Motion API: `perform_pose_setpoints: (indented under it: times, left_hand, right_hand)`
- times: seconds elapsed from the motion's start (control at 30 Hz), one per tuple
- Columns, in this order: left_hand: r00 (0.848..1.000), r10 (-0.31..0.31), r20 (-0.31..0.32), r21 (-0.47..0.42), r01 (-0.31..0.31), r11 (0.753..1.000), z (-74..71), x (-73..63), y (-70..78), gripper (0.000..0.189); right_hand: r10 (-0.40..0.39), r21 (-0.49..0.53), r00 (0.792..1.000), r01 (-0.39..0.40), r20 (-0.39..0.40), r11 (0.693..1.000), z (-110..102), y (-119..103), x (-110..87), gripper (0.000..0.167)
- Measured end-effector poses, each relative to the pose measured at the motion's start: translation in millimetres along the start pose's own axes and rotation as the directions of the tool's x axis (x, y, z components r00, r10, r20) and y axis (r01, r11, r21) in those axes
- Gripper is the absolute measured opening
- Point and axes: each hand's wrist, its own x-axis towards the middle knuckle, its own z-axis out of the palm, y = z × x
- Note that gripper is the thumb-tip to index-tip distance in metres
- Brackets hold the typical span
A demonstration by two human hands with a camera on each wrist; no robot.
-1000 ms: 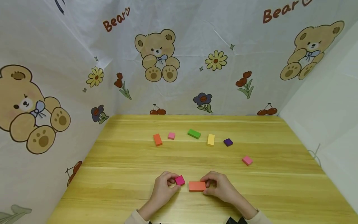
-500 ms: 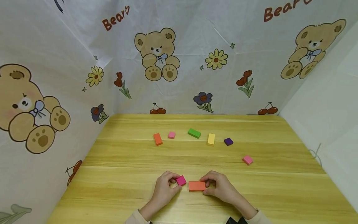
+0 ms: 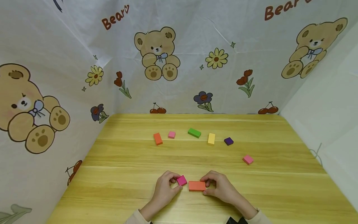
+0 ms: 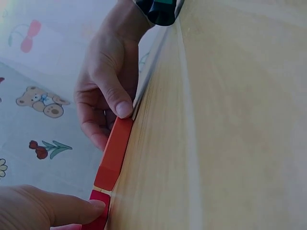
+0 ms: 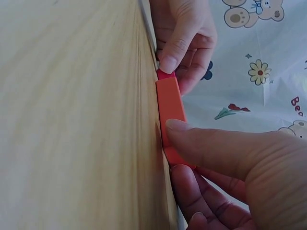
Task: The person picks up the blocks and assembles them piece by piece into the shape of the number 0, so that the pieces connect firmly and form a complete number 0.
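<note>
White cloth, printed with bears and flowers, hung at far left and ran along the back of the wooden table. Toward the back on the left lay an orange block, slightly askew. Nearer the front, the left hand had thumb and fingertips pinching a magenta block, which sat turned at an angle on the tabletop. Behind it, well apart, a small pink block; then a green block, set aslant. Front and centre: a coral block, longer than the magenta one and just beside it, a narrow gap between. A yellow block lay behind, end toward the front. The right hand pinched the coral block's right end between thumb and fingers, thumb on the near side. Farther right and back, a purple block; then, closer to the front, a rose block. Thin cord showed against the right-hand wall.
</note>
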Motion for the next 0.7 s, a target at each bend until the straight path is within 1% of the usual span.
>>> perform_pose_setpoints:
  times: [0.4, 0.7]
  left_hand:
    - [1.0, 0.013, -0.015, 0.039, -0.012, 0.999, 2.7, -1.0, 1.9, 0.031]
    - [1.0, 0.021, -0.006, 0.04, -0.021, 0.999, 2.5, -2.1, 1.2, 0.03]
  right_hand:
    - [0.004, 0.006, 1.0, -0.004, 0.011, 1.0, -0.7, 0.2, 0.5, 0.032]
    - [0.019, 0.006, 1.0, -0.019, 0.01, 1.0, -0.7, 0.0, -0.1, 0.033]
